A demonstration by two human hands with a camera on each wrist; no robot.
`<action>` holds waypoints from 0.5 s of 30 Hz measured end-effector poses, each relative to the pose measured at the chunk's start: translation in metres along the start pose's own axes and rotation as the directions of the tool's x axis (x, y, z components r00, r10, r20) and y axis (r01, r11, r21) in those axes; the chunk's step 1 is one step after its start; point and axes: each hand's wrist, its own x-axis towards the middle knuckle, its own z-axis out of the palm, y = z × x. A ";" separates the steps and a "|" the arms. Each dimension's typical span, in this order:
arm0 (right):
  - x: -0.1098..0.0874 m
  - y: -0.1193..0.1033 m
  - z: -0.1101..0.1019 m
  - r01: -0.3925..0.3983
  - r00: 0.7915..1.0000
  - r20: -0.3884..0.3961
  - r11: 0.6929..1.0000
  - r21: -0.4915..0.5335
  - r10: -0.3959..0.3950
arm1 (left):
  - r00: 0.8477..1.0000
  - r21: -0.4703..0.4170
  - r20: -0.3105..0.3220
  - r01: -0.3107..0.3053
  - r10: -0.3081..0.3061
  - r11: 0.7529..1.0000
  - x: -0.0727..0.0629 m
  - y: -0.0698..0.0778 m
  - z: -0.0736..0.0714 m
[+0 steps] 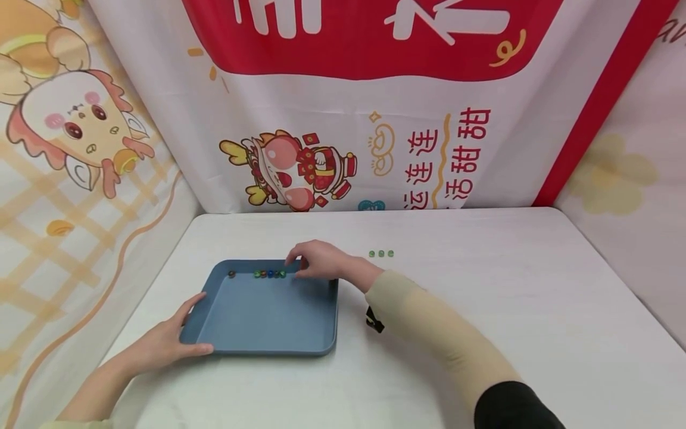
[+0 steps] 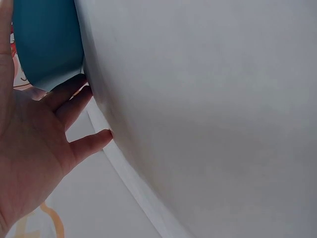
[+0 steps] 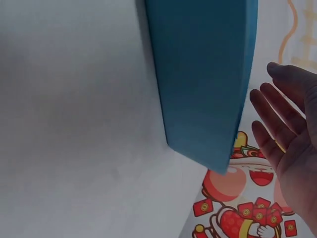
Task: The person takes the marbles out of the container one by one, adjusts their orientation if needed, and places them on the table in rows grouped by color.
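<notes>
A shallow blue-grey tray lies on the white table. My left hand rests against its near left corner, thumb along the near edge and fingers spread at the left side; the left wrist view shows these fingers fairly straight. Over the far right part of the tray hovers my right hand, fingers bent downward. The right wrist view shows its thumb and fingers apart with nothing between them. Along the tray's far side sits a short row of several coloured marbles, just left of the right fingertips. One brown marble lies apart near the far left corner.
Three green marbles stand in a row on the white table, beyond the right wrist. A small black object shows under the right sleeve. Printed cloth hangs behind the table and at both sides.
</notes>
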 end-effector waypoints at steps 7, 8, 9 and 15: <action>0.012 -0.006 0.017 0.003 1.000 0.023 0.997 -0.083 -0.001 | 1.000 0.012 0.000 -0.002 0.002 1.000 0.000 0.000 -0.001; 0.013 -0.007 0.019 0.003 1.000 0.027 0.996 -0.088 -0.001 | 1.000 0.015 0.003 -0.002 0.002 1.000 0.000 0.000 -0.001; 0.014 -0.008 0.020 0.002 0.999 0.033 0.995 -0.096 0.001 | 1.000 0.016 0.006 -0.002 0.002 1.000 0.000 0.001 -0.001; 0.020 -0.012 0.024 -0.015 0.998 0.063 0.991 -0.136 0.024 | 1.000 0.018 0.005 -0.005 0.005 1.000 0.000 0.002 -0.002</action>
